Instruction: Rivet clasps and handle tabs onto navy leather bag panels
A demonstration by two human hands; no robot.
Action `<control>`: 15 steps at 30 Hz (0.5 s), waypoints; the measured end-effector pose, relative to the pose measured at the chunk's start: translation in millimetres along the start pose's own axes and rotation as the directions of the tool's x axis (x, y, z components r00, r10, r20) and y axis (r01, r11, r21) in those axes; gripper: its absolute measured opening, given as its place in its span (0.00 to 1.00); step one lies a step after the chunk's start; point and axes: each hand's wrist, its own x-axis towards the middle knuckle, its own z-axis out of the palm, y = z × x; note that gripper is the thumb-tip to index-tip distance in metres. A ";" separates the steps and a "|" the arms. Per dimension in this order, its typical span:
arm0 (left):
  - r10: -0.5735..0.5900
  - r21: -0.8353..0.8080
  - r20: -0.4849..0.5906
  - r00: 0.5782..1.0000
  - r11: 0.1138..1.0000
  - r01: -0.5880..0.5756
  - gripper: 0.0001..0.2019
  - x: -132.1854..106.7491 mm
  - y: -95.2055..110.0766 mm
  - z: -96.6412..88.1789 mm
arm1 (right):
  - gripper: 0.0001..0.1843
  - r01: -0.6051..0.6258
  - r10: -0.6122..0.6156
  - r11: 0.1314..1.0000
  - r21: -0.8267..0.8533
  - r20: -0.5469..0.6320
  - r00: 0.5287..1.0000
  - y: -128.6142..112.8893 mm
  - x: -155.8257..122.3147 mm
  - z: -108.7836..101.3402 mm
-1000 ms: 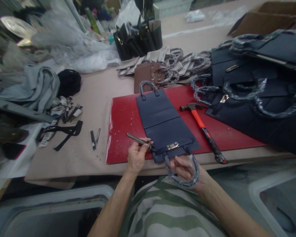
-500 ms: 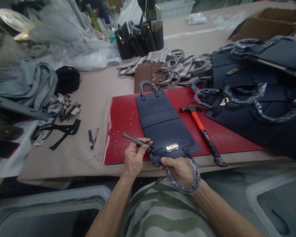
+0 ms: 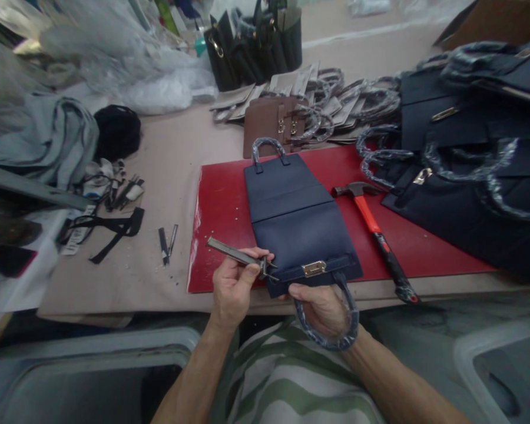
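My left fingers (image 3: 249, 274) grip the tool (image 3: 230, 249); to their right, my right fingers (image 3: 301, 292) pinch the bag (image 3: 300, 235). I recommend keeping it flat there, the tool steady.

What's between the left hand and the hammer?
Head view: the tip of the metal tool it holds, then the navy bag, then a strip of red mat.

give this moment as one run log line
left hand: holds metal tool at edge of bag | right hand: grips bag's near end | hammer: right of bag, head on mat
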 end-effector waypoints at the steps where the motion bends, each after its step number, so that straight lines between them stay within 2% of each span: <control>1: 0.006 0.018 0.004 1.000 1.000 -0.006 0.07 -0.4 1.4 0.2 | 0.23 0.003 -0.003 1.000 -0.001 -0.001 1.000 -0.8 0.2 0.6; 6: 0.020 0.121 0.017 1.000 0.992 -0.022 0.07 -1.2 7.5 1.8 | 0.25 0.017 -0.017 1.000 0.021 -0.025 1.000 -5.7 1.9 4.8; 15: 0.004 0.186 0.039 0.999 0.983 -0.011 0.07 0.4 9.8 0.9 | 0.28 -0.005 0.006 0.998 0.059 -0.019 1.000 -3.5 4.8 3.5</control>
